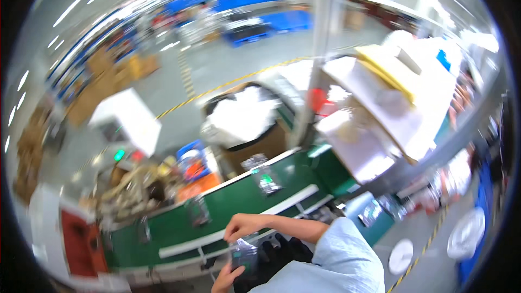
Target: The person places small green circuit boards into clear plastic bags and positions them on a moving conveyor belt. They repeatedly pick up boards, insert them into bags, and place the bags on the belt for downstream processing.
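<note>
A worker's two bare hands held a clear bag [245, 256] with a dark item inside, just off the near edge of a green conveyor [230, 198] on a factory floor. The bag's long axis ran roughly away from the wearer's body, its far end pointing toward the conveyor's near edge and leaning slightly left; blur hid which side faced up. The right hand [243, 226] arched over that far end, its forearm reaching in from the right beneath a pale blue sleeve [347, 255], the wrist bent so that the fingertips aimed down; its grip was pinching the bag's far left corner. The left hand [225, 278] came up from the bottom, its grip clasping the bag's near left side with the thumb laid across the film. Along the conveyor's near edge ran a white rail [287, 203], slanting up to the right. On the belt, near its far edge, lay a packet [267, 180] with a second packet [199, 210] farther left. Beyond the far edge stood an orange box [198, 187] and a blue bin [184, 151].
</note>
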Demonstrator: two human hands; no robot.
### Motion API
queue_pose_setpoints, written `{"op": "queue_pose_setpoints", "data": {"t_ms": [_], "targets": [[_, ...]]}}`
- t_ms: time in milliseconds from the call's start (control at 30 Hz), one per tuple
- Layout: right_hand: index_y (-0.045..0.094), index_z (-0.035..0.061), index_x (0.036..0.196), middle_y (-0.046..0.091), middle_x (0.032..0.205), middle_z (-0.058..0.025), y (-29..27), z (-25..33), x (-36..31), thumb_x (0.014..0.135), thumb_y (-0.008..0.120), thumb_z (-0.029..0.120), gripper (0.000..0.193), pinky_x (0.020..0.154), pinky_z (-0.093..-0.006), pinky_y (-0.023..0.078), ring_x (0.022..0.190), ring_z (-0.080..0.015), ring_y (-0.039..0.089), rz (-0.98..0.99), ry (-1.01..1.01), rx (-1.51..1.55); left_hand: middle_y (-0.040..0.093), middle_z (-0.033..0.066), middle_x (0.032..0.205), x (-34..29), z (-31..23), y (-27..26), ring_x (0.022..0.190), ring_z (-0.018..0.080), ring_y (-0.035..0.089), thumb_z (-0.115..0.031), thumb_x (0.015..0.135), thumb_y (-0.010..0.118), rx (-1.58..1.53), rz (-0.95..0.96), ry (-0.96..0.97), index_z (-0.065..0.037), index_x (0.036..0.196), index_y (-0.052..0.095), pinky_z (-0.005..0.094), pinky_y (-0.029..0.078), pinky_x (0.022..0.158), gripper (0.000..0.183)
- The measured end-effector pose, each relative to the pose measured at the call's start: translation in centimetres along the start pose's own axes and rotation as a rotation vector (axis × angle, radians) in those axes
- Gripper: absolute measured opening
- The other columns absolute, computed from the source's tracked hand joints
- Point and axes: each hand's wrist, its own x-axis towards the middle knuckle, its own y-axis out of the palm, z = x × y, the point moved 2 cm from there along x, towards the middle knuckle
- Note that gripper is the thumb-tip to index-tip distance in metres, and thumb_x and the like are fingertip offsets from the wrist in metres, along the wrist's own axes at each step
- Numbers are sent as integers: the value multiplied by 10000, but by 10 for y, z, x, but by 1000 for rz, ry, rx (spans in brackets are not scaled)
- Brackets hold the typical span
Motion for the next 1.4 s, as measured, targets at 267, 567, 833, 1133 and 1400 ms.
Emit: {"op": "queue_pose_setpoints", "data": {"t_ms": [267, 567, 833, 1133, 1400], "targets": [[613, -2, 983, 631, 844, -37, 2, 31, -132, 784, 653, 112, 233, 730, -225, 460, 788, -76, 571, -964, 54, 195, 550, 91, 1105, 11, -26, 22, 948, 204, 553, -63, 822, 549, 99, 264, -268, 7, 1238, 431, 318, 467, 776, 438], [449, -18, 1235, 592, 1018, -58, 146, -3, -178, 854, 593, 280, 505, 840, -252, 424, 923, -110, 533, -932, 245, 361, 544, 114, 1103, 4, -5, 36, 968, 234, 545, -4, 820, 522, 64, 402, -153, 8, 1236, 425, 329, 457, 809, 428], [599, -14, 1063, 631, 904, -36, 183, 13, -168, 874, 564, 208, 293, 738, -241, 462, 814, -86, 560, -1273, 300, 336, 517, 79, 1164, 6, 45, 34, 1078, 174, 483, -101, 804, 627, -32, 463, -135, -7, 1229, 424, 319, 350, 963, 480], [622, -34, 857, 584, 727, -21, 149, 21, -122, 834, 583, 107, 148, 618, -213, 407, 694, -82, 514, -994, 396, 99, 604, 87, 1064, 10, 2, 5, 1010, 150, 546, -193, 913, 477, -30, 183, 242, 4, 1120, 562, 282, 404, 911, 298], [606, -31, 812, 549, 694, -19, 66, 0, -143, 828, 584, 124, 158, 607, -233, 391, 668, -87, 482, -877, 417, -82, 620, 103, 1035, 26, -17, -19, 975, 161, 578, -209, 894, 501, -414, -261, 316, 0, 1056, 582, 281, 442, 852, 276]]}}
